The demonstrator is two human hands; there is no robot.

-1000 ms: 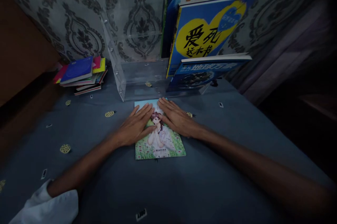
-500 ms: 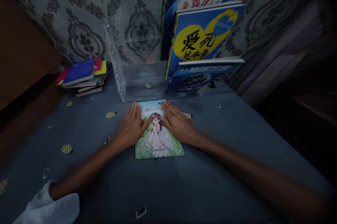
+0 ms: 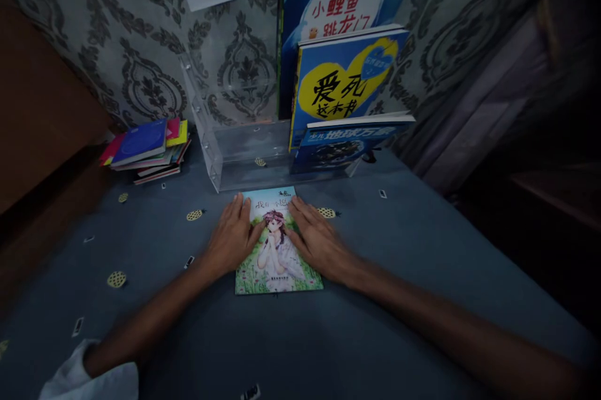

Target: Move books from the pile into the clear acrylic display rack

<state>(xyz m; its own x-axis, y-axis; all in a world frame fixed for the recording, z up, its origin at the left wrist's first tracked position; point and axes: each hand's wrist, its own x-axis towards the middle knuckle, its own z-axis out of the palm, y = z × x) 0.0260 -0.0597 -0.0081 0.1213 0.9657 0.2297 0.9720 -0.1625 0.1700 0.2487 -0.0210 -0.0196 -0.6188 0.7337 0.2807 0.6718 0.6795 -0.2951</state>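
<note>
A closed paperback book (image 3: 279, 262) lies flat on the cloth, its cover showing a girl drawn in a flower meadow. My left hand (image 3: 230, 234) rests along its left edge, fingers stretched forward and thumb on the cover. On the opposite edge lies my right hand (image 3: 322, 240), also flat, its thumb and fingertips on the cover. Both hands are open and touch the book without lifting it. Just beyond the book's top edge stands a clear acrylic book rack (image 3: 213, 168).
Large books, among them a blue and yellow one (image 3: 323, 87) and a dark blue one (image 3: 347, 146), stand in the rack's right part. A stack of books (image 3: 141, 143) sits at the left. The tablecloth (image 3: 404, 300) is grey-blue with pineapple prints. Patterned wallpaper (image 3: 150, 74) rises behind.
The camera view has tilted up slightly, so everything sits lower in the picture. My hands stay in nearly the same place on the book.
</note>
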